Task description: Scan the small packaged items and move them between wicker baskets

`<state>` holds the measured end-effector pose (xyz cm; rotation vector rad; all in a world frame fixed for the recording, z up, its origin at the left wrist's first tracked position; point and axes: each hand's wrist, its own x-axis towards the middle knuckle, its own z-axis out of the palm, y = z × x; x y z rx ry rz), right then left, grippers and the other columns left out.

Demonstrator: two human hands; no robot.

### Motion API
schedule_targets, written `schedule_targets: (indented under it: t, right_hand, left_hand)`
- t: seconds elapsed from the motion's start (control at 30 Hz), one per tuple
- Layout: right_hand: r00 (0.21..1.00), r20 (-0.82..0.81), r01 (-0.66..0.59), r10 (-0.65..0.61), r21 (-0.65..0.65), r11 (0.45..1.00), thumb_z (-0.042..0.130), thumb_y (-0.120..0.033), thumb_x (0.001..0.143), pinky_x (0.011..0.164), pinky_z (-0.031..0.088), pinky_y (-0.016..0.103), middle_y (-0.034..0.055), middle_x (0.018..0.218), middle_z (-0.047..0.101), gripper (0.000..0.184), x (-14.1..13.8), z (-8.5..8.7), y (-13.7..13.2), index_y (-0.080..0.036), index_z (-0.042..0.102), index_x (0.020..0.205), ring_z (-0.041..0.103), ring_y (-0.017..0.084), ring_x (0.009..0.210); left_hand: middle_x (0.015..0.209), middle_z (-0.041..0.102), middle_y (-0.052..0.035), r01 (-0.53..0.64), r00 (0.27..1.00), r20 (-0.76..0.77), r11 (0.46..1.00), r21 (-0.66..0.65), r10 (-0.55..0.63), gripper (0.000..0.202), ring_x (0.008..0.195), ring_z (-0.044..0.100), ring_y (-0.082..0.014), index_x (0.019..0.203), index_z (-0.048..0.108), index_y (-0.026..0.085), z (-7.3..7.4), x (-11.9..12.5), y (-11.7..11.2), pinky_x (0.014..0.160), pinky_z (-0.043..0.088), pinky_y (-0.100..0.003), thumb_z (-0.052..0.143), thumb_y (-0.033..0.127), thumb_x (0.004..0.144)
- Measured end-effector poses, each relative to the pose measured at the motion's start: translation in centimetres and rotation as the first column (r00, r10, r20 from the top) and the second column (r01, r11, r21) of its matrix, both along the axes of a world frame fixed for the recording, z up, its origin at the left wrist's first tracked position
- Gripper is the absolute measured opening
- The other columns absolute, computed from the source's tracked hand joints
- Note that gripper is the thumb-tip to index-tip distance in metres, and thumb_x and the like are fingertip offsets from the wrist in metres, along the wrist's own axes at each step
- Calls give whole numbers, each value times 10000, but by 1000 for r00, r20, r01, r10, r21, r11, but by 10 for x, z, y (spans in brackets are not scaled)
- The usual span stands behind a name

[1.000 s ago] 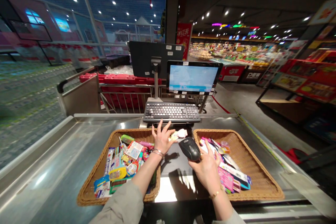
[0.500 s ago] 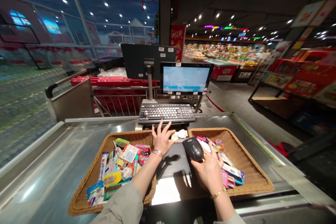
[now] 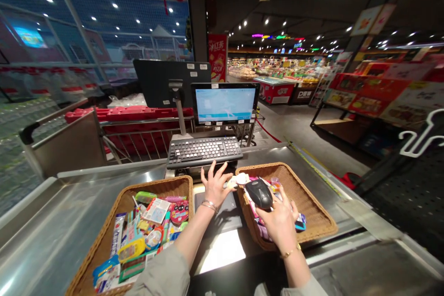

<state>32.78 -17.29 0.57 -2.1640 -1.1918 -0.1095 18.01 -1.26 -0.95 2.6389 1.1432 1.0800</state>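
Black barcode scanner (image 3: pixel 259 193) clasped in my right hand (image 3: pixel 279 222), left hand (image 3: pixel 215 185) splayed open beside a white packet (image 3: pixel 242 178); aligning its barcode seems next.

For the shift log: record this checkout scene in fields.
Place: steel checkout counter
Left hand: fingers spread below keyboard, thumb by a small white item
Right hand: holds scanner over right basket
Left basket: full of small packets
Right basket: packets, partly hidden by the hand
Screen: lit, behind keyboard
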Motion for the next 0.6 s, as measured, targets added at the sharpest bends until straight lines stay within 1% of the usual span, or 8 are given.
schedule_targets:
  t: [0.1,0.2,0.3,0.47,0.6]
  right_hand:
    - [999,-15,50,-50,9,999,598,-494,769,1090,204,579,51,1203,700,336,8,0,-4,-282,735,991,375,320,1381]
    - [997,-26,77,-77,10,997,598,-513,765,1096,195,572,49,1193,705,347,16,1,-8,-286,733,991,366,311,1386]
    - [996,-34,86,-85,5,996,612,-509,753,1100,184,575,58,1191,705,332,25,0,-12,-281,741,957,359,316,1389]
    - [989,-24,144,-144,19,989,635,-467,734,1112,188,541,77,1157,718,272,40,-5,-18,-259,745,870,389,306,1374]
    - [986,-33,165,-164,15,986,644,-448,720,1112,178,552,78,1188,707,251,52,-10,-25,-261,745,854,384,312,1379]
  left_hand:
    - [1431,564,-23,8,1000,11,1000,-9,-8,317,1451,299,-369,1075,699,359,-1,8,-6,1146,63,-713,738,445,773]
    - [1431,565,-26,26,1000,9,999,-20,-26,314,1451,298,-367,1062,702,353,-4,16,-12,1146,57,-713,741,457,769]
    - [1434,563,-11,41,999,11,999,-32,-41,330,1455,292,-355,1059,698,355,-7,24,-18,1149,46,-708,751,470,755]
    - [1444,555,3,64,998,11,996,-63,-63,358,1461,279,-348,1059,693,358,-12,38,-29,1152,22,-702,777,464,727]
    - [1428,570,0,85,996,-14,993,-76,-87,353,1465,269,-347,1063,693,361,-16,48,-38,1150,24,-707,777,437,730]
